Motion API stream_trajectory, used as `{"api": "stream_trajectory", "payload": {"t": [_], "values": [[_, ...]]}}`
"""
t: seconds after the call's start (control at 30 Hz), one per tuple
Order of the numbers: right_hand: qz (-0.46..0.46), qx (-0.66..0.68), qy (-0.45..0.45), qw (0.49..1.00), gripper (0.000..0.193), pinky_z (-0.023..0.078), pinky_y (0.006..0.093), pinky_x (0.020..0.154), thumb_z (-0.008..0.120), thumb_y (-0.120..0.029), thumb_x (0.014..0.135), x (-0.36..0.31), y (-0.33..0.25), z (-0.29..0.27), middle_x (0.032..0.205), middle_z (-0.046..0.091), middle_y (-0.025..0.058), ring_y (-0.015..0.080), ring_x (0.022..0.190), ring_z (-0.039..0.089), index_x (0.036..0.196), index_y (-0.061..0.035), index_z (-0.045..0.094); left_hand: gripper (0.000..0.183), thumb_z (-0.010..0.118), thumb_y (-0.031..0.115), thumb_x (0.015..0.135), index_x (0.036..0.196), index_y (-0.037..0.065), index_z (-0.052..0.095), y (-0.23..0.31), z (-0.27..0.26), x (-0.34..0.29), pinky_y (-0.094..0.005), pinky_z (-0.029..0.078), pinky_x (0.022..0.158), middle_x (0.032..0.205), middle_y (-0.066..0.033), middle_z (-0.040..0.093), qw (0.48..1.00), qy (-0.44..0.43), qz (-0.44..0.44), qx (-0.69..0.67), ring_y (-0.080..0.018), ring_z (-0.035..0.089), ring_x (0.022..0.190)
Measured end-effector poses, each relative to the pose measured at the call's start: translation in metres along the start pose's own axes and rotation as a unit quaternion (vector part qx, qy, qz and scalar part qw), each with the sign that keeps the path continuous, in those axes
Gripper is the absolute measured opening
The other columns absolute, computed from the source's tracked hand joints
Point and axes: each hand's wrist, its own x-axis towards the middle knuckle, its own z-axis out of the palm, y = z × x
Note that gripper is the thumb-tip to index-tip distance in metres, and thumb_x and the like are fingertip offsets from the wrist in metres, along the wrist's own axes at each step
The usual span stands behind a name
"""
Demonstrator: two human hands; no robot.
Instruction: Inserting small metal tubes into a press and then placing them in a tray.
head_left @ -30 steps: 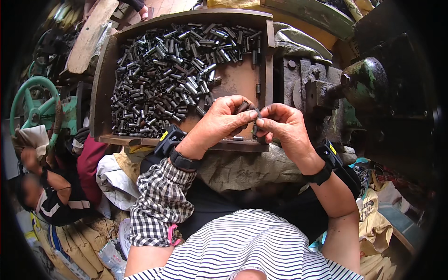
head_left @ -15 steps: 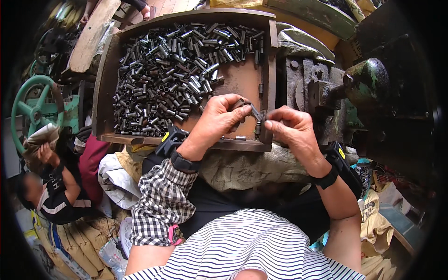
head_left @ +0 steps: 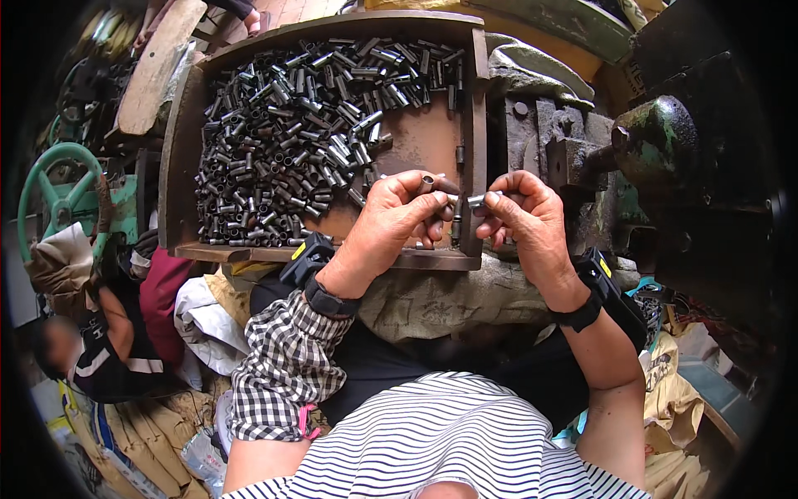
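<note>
My left hand [head_left: 397,213] is closed above the front right part of a wooden tray [head_left: 477,108], with a short metal tube [head_left: 427,183] gripped among its curled fingers. Past its thumb tip the grip is partly hidden. To its right, just beyond the tray's side wall, my right hand [head_left: 529,218] pinches another short metal tube [head_left: 475,201] between thumb and fingers. This tube points toward the left hand, with a small gap between. A big heap of similar dark, shiny tubes [head_left: 283,141] fills the tray's left and far parts.
A dark, oily machine [head_left: 573,158] with a rounded green-black part [head_left: 657,143] stands close on the right. Grey sacking [head_left: 449,303] hangs below the tray's front edge. At the left are a green handwheel [head_left: 62,195] and another person's arm [head_left: 116,320].
My hands, close together before over the tray's corner, are now apart. The right hand has turned, and the tube in its pinch now shows clearly. The other person's raised hand has dropped.
</note>
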Motion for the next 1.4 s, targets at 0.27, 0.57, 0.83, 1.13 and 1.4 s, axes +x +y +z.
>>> {"api": "stream_trajectory", "payload": {"t": [0.27, 0.57, 0.83, 1.13, 1.4], "values": [[0.062, 0.095, 0.009, 0.994, 0.015, 0.049, 0.0185, 0.043, 0.062, -0.014, 0.087, -0.001, 0.006, 0.0, 0.077, 0.066, 0.0097, 0.0109, 0.057, 0.064, 0.092, -0.0016, 0.054, 0.022, 0.059, 0.009, 0.089, 0.107, -0.003, 0.056, -0.005, 0.006, 0.0, -0.0205, 0.05, 0.054, 0.083, -0.0073, 0.062, 1.0, -0.001, 0.015, 0.008, -0.0092, 0.058, 0.062], [0.121, 0.178, 0.0, 0.977, 0.013, 0.047, 0.0186, 0.043, 0.061, -0.015, 0.088, -0.007, 0.003, 0.0, 0.075, 0.066, 0.0094, 0.0095, 0.057, 0.063, 0.089, -0.0032, 0.054, 0.022, 0.056, 0.01, 0.091, 0.108, -0.004, 0.055, -0.012, 0.012, 0.0, -0.0185, 0.049, 0.052, 0.082, -0.0046, 0.062, 0.996, 0.03, 0.047, 0.064, -0.0069, 0.059, 0.061], [0.113, 0.149, 0.013, 0.982, 0.012, 0.046, 0.0174, 0.042, 0.061, -0.015, 0.088, -0.007, 0.002, 0.0, 0.074, 0.065, 0.0088, 0.0068, 0.051, 0.058, 0.089, -0.004, 0.055, 0.022, 0.058, 0.011, 0.09, 0.107, -0.003, 0.055, -0.011, 0.013, 0.001, -0.0185, 0.047, 0.05, 0.081, -0.0053, 0.062, 0.999, 0.022, 0.021, 0.041, -0.0072, 0.057, 0.058], [0.091, 0.125, 0.042, 0.987, 0.01, 0.041, 0.0161, 0.038, 0.06, -0.013, 0.088, -0.002, 0.002, -0.005, 0.072, 0.064, 0.0092, 0.0058, 0.045, 0.055, 0.087, -0.0044, 0.054, 0.02, 0.056, 0.013, 0.091, 0.104, -0.002, 0.054, -0.012, 0.006, 0.002, -0.0165, 0.046, 0.045, 0.077, -0.0063, 0.063, 0.999, 0.028, 0.03, 0.004, -0.0062, 0.058, 0.055], [0.067, 0.087, 0.015, 0.994, 0.014, 0.043, 0.0157, 0.038, 0.06, -0.013, 0.088, -0.004, 0.006, 0.0, 0.073, 0.065, 0.0093, 0.006, 0.047, 0.057, 0.092, -0.002, 0.054, 0.017, 0.054, 0.013, 0.092, 0.103, 0.0, 0.054, -0.009, 0.009, 0.001, -0.0143, 0.04, 0.039, 0.075, -0.0102, 0.063, 1.0, 0.021, -0.002, -0.009, -0.0071, 0.055, 0.048]]}}
